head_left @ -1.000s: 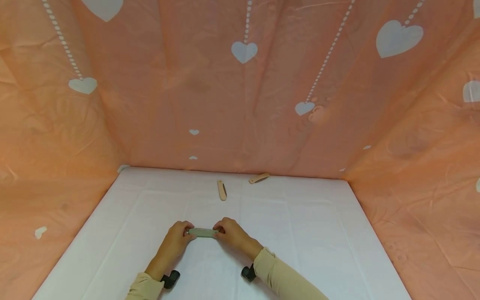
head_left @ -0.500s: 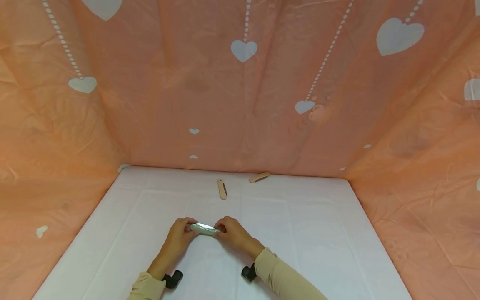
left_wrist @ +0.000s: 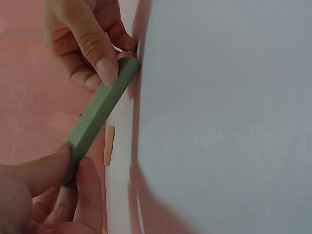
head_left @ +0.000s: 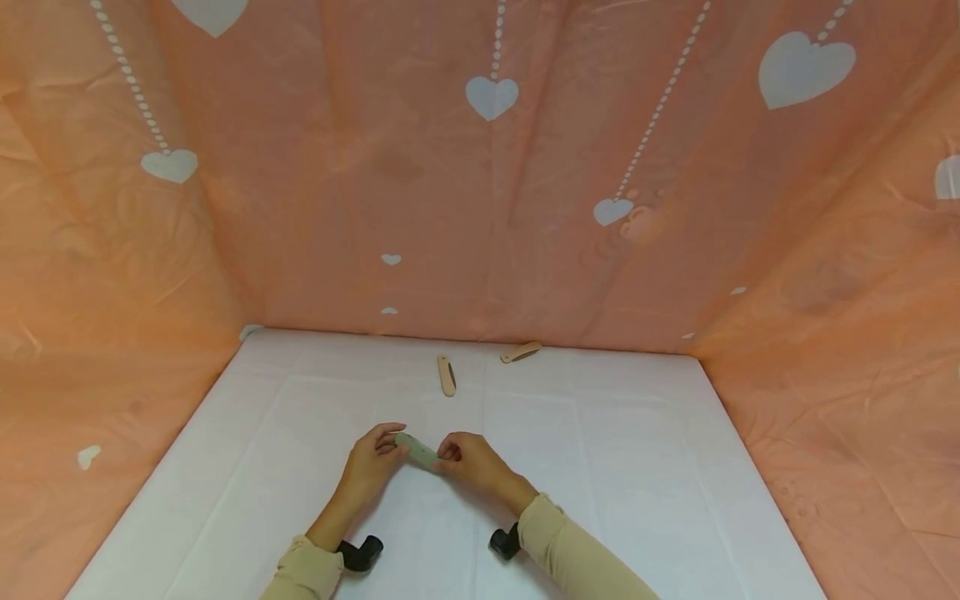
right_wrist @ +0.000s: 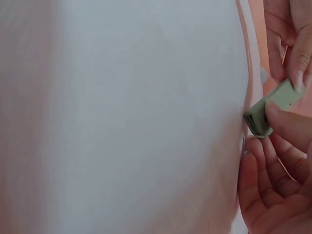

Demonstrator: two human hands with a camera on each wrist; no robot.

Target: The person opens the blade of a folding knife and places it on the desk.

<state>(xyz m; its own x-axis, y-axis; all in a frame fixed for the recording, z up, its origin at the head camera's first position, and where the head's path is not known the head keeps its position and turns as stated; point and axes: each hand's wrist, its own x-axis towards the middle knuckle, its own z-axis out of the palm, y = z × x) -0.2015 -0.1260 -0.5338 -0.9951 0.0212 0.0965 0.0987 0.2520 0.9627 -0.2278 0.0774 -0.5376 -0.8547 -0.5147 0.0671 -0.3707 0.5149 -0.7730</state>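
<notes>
You are holding the green folding knife point(head_left: 417, 451) just above the white tabletop point(head_left: 615, 467), left hand point(head_left: 372, 460) pinching one end, right hand point(head_left: 468, 461) pinching the other, each grip closed on it; it is likely handling as light, stiff and a little slick, so you are best pinching its flat sides near the ends; it is looking slim, matte sage-green, square-edged and folded shut.

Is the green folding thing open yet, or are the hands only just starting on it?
Only just starting, it seems. The green folding piece looks closed: the wrist views show a plain green bar with nothing swung out. In hand: the left hand and right hand each pinch one end, holding it tilted above the white table. Left: two tan folding pieces lie untouched near the back wall.
</notes>
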